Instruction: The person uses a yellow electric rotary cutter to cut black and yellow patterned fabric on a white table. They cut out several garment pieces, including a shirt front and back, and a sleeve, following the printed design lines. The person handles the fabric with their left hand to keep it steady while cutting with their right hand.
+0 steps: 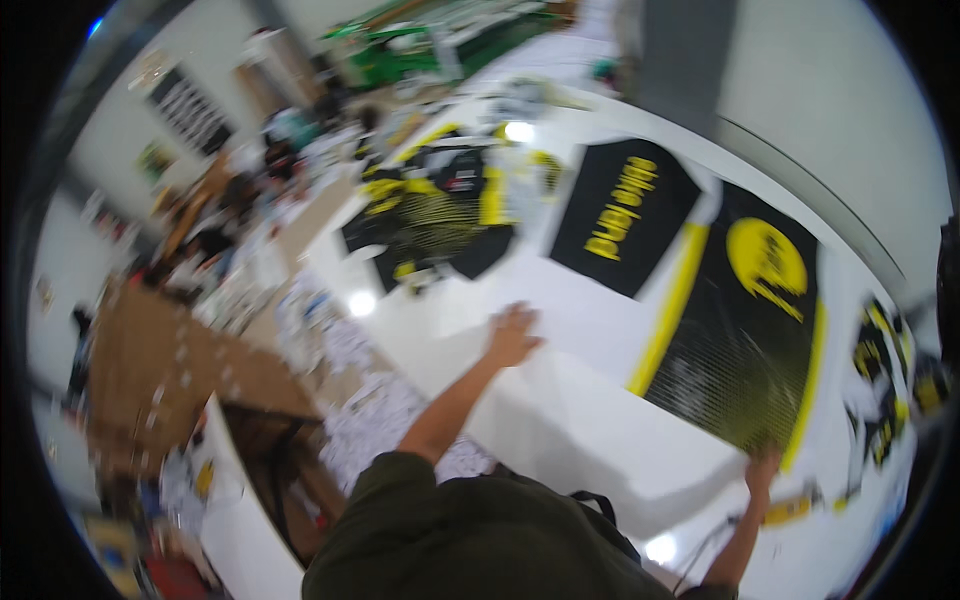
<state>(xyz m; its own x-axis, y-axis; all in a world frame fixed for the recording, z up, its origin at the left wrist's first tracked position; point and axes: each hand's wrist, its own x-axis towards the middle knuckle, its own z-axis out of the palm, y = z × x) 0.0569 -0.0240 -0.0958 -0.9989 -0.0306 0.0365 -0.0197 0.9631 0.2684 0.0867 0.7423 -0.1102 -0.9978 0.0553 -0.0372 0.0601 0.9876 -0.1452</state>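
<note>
A white sheet (585, 300) printed with black and yellow panels lies over the white table. My left hand (513, 335) is at the sheet's near left corner, its fingers spread. My right hand (763, 470) is at the near end of the long black panel (710, 340), which has yellow side strips and a yellow oval. Its fingers look closed on the sheet's edge, though motion blurs them. Left of the long panel is a shorter black panel (625, 215) with yellow lettering. A yellow-handled tool (787, 510), perhaps a cutter, lies beside my right hand.
Cut black and yellow pieces (440, 210) are heaped on the table's far left, with more pieces (878, 385) at the right. Paper scraps (365, 420) cover the floor left of the table. A large brown cardboard box (180, 380) and a green machine (430, 45) stand beyond.
</note>
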